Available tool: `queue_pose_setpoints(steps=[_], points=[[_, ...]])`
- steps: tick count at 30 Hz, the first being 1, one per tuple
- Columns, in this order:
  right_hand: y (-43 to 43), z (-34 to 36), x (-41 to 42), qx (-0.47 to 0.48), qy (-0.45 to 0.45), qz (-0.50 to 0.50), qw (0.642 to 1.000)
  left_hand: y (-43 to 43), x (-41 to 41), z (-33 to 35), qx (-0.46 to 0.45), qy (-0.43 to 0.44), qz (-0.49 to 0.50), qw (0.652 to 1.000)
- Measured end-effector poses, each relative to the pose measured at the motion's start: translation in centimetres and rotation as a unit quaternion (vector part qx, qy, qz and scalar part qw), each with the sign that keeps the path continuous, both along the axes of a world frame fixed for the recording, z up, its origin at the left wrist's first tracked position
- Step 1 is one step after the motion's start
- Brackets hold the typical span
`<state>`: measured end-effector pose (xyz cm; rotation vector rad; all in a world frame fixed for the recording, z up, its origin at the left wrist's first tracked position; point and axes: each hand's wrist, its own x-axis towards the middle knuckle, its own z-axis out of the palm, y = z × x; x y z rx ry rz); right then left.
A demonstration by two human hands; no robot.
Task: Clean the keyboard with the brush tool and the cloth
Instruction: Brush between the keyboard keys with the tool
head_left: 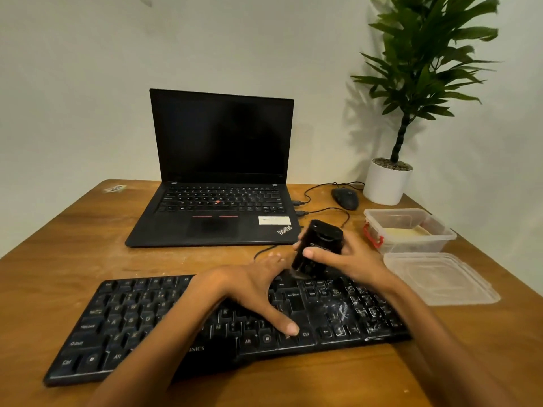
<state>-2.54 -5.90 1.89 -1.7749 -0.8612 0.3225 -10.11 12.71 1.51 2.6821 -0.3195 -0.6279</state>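
Right hand (349,257) clenched round brush tool (318,248), bristles down on keyboard (147,315) far edge. Left hand (249,295) flat, released. Dusty right-end keys lie nearer the right hand.

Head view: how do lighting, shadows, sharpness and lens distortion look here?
Head view: dim, warm lighting; the green potted plant casts a soft shadow on the pale wall; wide-angle bending curves the brown wooden table edges; the black brush tool bristles look slightly blurred; legends on the dusty black keyboard are soft.

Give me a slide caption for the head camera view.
Right hand brushes dusty keyboard with brush tool; left hand steadies it.
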Motion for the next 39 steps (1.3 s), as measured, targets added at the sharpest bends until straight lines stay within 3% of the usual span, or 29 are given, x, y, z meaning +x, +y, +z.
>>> queue_pose_setpoints(steps=[4,6,10,16,22,28,33,39], points=[[-3.0,1.0,1.0,-0.041,0.037,0.009,0.998,0.2,0.3,-0.2,0.025,0.011,0.002,1.0],[-3.4,1.7,1.6,-0.096,-0.007,0.019,0.995,0.1,0.2,-0.3,0.025,0.017,0.003,1.0],[-3.5,2.9,1.9,-0.076,-0.048,-0.054,0.994,0.1,0.2,-0.4,0.025,0.013,0.0,1.0],[0.7,1.4,0.4,-0.094,-0.054,0.045,0.993,0.0,0.2,-0.2,-0.004,-0.001,-0.006,1.0],[-3.4,4.1,2.8,-0.174,-0.08,-0.029,0.981,0.0,0.3,-0.3,0.018,0.014,0.002,1.0],[0.5,2.9,1.4,-0.154,-0.089,0.059,0.982,0.0,0.1,-0.3,0.018,0.009,0.005,1.0],[-2.6,4.1,3.4,-0.209,-0.074,0.043,0.974,0.0,0.2,-0.3,0.02,0.011,0.003,1.0],[-0.9,3.7,2.9,-0.166,-0.087,0.074,0.98,-0.1,0.1,-0.1,0.018,0.007,0.004,1.0]])
